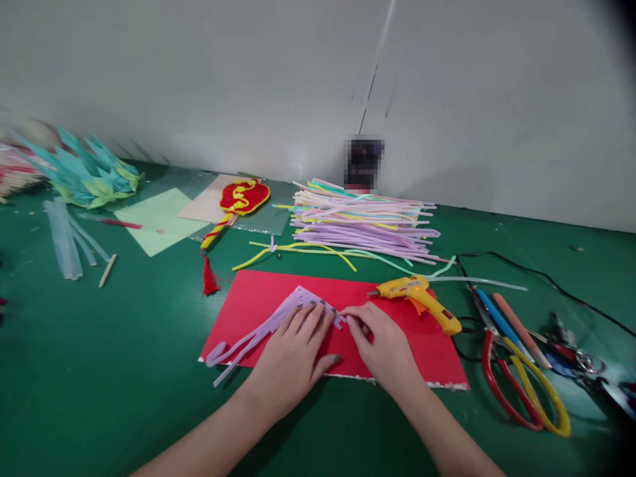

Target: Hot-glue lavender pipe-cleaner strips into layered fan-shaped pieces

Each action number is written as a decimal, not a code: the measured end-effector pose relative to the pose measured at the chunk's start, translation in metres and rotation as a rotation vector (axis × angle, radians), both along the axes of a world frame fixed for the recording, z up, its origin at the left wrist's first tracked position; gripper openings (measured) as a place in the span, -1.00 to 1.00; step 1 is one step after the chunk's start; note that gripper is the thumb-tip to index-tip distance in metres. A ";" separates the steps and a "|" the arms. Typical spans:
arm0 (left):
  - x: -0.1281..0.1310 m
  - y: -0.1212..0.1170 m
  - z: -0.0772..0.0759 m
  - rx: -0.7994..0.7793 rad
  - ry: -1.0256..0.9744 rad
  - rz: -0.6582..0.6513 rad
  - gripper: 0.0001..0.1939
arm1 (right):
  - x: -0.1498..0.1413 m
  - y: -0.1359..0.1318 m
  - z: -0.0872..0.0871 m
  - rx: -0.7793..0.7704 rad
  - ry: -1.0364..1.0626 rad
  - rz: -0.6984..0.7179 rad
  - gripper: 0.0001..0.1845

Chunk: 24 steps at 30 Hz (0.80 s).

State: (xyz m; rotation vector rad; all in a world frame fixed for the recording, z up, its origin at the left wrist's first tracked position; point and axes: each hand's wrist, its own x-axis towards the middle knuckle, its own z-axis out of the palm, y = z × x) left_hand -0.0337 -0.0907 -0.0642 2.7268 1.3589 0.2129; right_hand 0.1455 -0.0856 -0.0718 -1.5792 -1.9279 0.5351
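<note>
Several lilac pipe cleaners [289,307] lie bent into a pointed shape on a red board [263,282]. Their long tails run down to the left, one of them curled into a loop past the board's edge. My left hand [293,351] rests flat over the shape, fingers stretched and thumb apart, pressing on it. At the shape's right end, my right hand [381,336] pinches a lilac pipe cleaner tip between thumb and forefinger. Part of the shape is hidden beneath my left fingers. A yellow glue gun [420,295] lies on the board's right side, just beyond my right hand.
Behind the board lies a pile of coloured pipe cleaners [365,222]. Scissors [521,377] with red and yellow handles lie right, near a black cord [541,278]. Left are a red fan-shaped ornament [246,197], green paper [161,218], glue sticks [63,242] and a teal paper craft [89,172].
</note>
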 end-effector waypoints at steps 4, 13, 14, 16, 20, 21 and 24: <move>0.000 0.000 0.001 0.005 -0.006 -0.005 -0.43 | 0.000 0.000 0.001 -0.019 0.020 -0.028 -0.79; 0.000 0.000 0.000 0.022 -0.044 0.019 -0.44 | -0.001 0.000 -0.001 -0.030 0.024 -0.035 -0.77; 0.000 0.000 0.000 0.022 -0.047 0.018 -0.44 | 0.000 0.000 -0.001 -0.034 0.036 -0.040 -0.78; 0.000 -0.001 0.000 0.023 -0.049 0.013 -0.43 | 0.000 0.000 -0.002 -0.034 0.058 -0.038 -0.77; 0.000 -0.001 -0.001 0.029 -0.046 0.006 -0.42 | 0.000 0.000 -0.001 -0.038 0.035 -0.021 -0.74; 0.000 0.000 -0.001 0.027 -0.043 0.005 -0.42 | 0.000 0.000 -0.001 -0.038 0.028 -0.023 -0.74; 0.000 0.000 0.000 0.017 -0.033 0.007 -0.43 | 0.000 0.000 -0.002 -0.028 0.046 -0.028 -0.77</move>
